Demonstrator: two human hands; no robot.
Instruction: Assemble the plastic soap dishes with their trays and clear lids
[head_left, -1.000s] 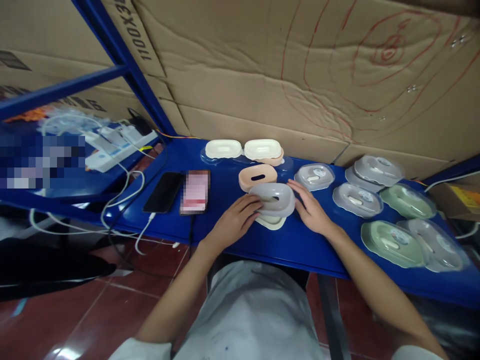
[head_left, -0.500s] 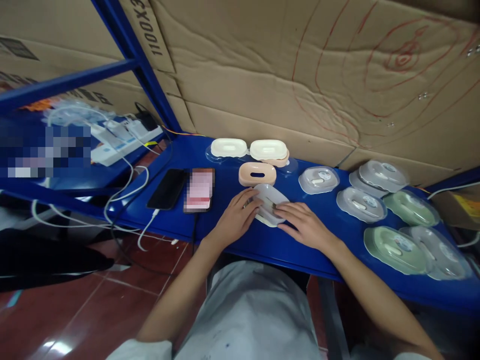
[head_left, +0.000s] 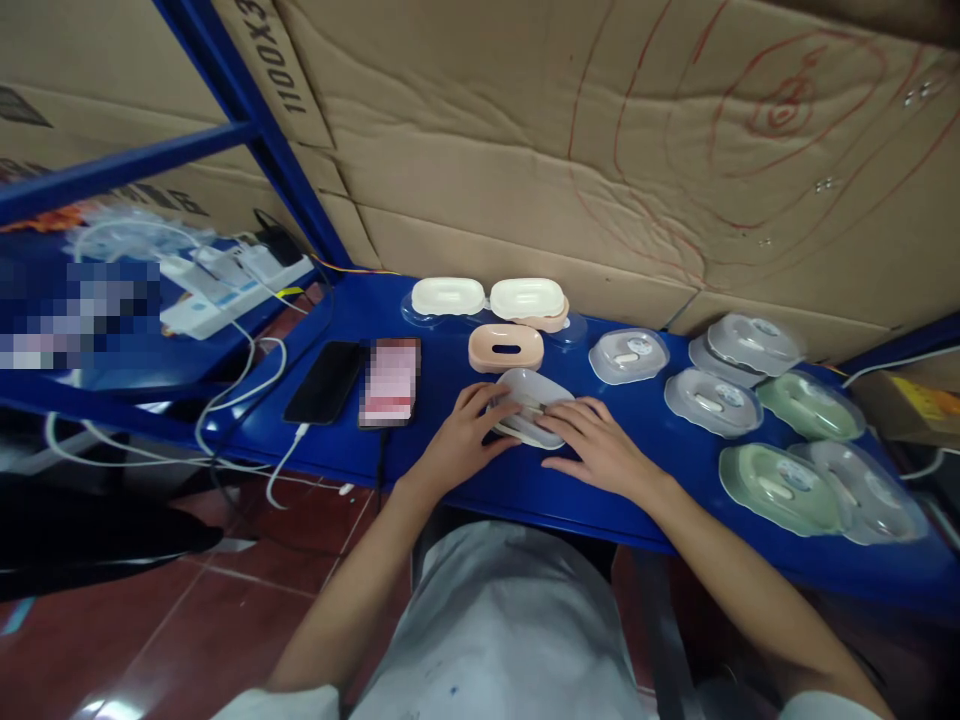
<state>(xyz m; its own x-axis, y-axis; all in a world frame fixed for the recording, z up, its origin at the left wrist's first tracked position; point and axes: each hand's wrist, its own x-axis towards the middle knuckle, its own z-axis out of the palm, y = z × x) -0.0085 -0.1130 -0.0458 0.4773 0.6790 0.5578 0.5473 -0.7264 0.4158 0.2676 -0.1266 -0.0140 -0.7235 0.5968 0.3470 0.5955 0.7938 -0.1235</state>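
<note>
A pale grey soap dish [head_left: 526, 382] lies on the blue table directly in front of me, between my hands. My left hand [head_left: 466, 432] grips its left side, with the thumb low at the near edge and the fingers reaching inside. Over its right side my right hand [head_left: 600, 440] stretches its fingers to the middle, with the thumb apart below. Something small and light shows between the fingertips, too covered to name. Just behind stands a peach soap dish part [head_left: 505, 350] with an oval slot.
Cream trays [head_left: 448, 297] stand at the back over clear lids and a peach piece. Several clear-lidded soap dishes [head_left: 628, 355], grey and green, spread to the right. A black phone [head_left: 322, 382] and a lit phone [head_left: 390, 380] lie left, with cables. A cardboard wall [head_left: 465, 150] rises behind.
The view has shifted slightly. My left fingers have moved further over the dish, and my right fingers are now more spread, with the thumb away from its edge.
</note>
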